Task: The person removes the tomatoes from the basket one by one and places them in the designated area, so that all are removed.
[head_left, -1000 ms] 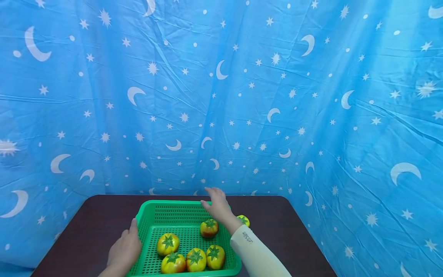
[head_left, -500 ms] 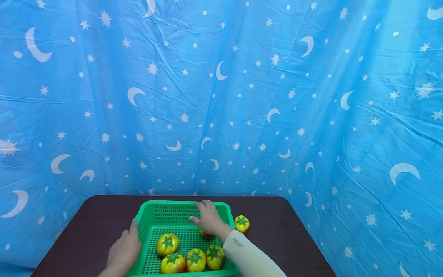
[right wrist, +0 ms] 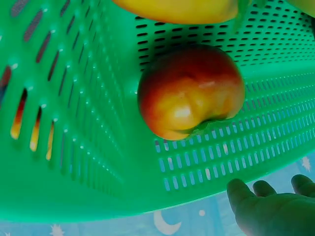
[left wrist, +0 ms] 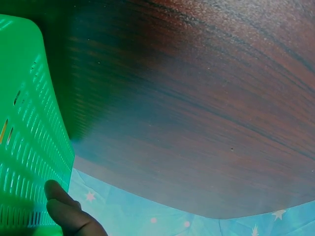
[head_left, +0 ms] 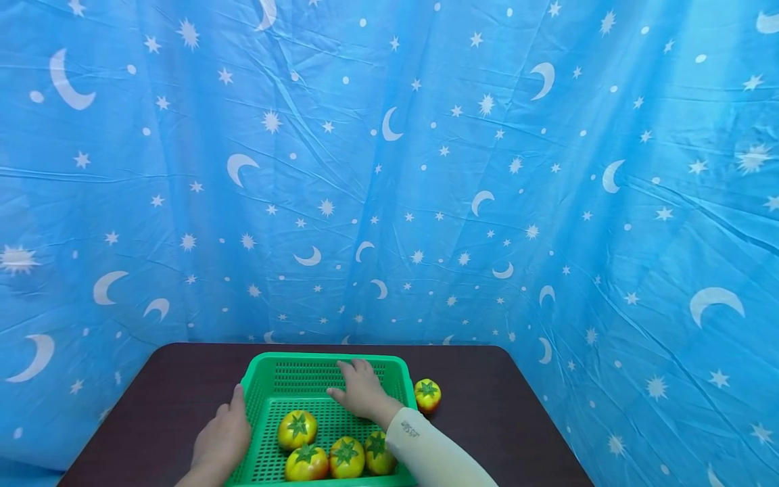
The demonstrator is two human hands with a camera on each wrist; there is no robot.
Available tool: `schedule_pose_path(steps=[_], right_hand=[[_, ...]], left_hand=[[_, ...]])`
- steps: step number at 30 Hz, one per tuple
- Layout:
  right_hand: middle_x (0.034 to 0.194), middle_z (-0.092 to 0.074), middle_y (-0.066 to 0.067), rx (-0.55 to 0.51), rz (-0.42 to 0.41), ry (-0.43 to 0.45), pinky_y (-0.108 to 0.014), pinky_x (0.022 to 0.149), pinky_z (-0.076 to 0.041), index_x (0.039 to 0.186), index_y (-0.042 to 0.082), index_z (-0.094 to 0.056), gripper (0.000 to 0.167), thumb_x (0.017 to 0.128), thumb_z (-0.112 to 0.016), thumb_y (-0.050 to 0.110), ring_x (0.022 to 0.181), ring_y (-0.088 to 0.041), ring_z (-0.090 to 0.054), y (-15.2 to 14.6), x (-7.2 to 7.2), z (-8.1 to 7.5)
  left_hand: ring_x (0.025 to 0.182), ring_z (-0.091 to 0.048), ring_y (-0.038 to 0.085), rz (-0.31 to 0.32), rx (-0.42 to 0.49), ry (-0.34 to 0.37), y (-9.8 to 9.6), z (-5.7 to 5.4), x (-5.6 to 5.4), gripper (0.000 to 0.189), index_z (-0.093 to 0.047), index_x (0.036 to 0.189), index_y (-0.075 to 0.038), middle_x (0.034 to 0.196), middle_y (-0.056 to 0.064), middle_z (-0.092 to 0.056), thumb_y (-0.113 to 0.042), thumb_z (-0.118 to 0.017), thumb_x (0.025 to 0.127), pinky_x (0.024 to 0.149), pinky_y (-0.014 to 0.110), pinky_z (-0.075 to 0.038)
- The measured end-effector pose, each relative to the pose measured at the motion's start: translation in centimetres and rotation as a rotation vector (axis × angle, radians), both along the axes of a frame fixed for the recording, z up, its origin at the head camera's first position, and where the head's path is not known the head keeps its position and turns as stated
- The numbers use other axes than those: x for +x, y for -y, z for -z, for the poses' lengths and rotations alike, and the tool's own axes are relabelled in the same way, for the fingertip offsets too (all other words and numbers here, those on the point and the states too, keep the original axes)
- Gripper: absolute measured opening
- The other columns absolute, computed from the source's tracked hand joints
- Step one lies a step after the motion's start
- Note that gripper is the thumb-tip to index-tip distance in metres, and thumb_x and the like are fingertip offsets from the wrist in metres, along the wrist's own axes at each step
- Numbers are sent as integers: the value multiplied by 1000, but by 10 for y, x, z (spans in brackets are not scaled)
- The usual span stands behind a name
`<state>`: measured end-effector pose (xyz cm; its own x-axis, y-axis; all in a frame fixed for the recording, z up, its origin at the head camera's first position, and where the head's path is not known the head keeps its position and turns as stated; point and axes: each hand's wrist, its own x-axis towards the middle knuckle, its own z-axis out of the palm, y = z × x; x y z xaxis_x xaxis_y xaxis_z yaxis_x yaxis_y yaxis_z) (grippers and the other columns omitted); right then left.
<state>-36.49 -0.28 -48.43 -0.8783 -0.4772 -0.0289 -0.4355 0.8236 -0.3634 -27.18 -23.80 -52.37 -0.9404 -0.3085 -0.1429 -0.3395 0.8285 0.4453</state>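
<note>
The green plastic basket (head_left: 286, 357) stands on the dark table with several yellow-red tomatoes with green leafy tops inside, one of them at the near left (head_left: 297, 429). My left hand (head_left: 222, 436) rests against the basket's left side, fingers straight at the outer wall. Above the basket's right part is my right hand (head_left: 362, 392), fingers spread and holding nothing. It hides one tomato (right wrist: 192, 93) in the head view. The right wrist view shows that tomato lying apart from the fingertips. Another tomato (head_left: 428, 394) sits outside, close to the right wall.
The dark wood-grain table (head_left: 487, 419) extends on both sides of the basket. A blue curtain (head_left: 389, 203) with white moons and stars hangs behind and around it. My right forearm in a pale sleeve (head_left: 438, 453) crosses the basket's right wall.
My right hand has come down and left from the back right rim into the basket, covering the far tomato. The left hand and basket stay where they were.
</note>
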Motion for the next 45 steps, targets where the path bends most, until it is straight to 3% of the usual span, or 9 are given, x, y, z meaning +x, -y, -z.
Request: schedule_pose_path(steps=[10, 20, 29, 34, 45], right_hand=[[159, -36, -16, 90, 65, 49, -56, 116, -36, 152, 16, -43, 61, 99, -61, 40, 150, -38, -30, -4, -2, 11], [159, -36, -15, 93, 80, 72, -57, 115, -37, 151, 16, -44, 60, 99, -60, 39, 150, -38, -29, -10, -3, 19], [159, -36, -14, 159, 99, 59, -53, 118, -34, 150, 17, -46, 52, 101, -59, 30, 149, -37, -31, -8, 0, 25], [157, -37, -17, 149, 145, 69, -53, 118, -35, 148, 12, -48, 48, 101, -58, 21, 149, -39, -30, -8, -3, 27], [138, -51, -23, 182, 206, -19, -52, 100, -50, 131, 2, -60, 39, 92, -67, 6, 129, -40, -47, -11, -4, 33]], left_hand=[[71, -56, 24, -4, 9, -16, -3, -1, 0, 64, -14, 155, 12, 105, 28, -57, -6, -44, 101, 62, 42, -49], [70, -56, 24, -1, 18, -20, -3, -1, 0, 64, -14, 155, 11, 106, 29, -57, -5, -44, 101, 61, 43, -49], [70, -56, 24, -1, 14, -19, -1, 0, 0, 66, -14, 155, 12, 105, 29, -57, -5, -47, 100, 60, 42, -49], [71, -57, 24, 2, 16, -21, 1, 2, 0, 66, -14, 155, 12, 107, 30, -57, -5, -46, 100, 60, 43, -49], [68, -55, 23, 1, 19, -12, 1, 3, -1, 66, -13, 155, 11, 104, 28, -57, -7, -46, 101, 58, 41, -47]])
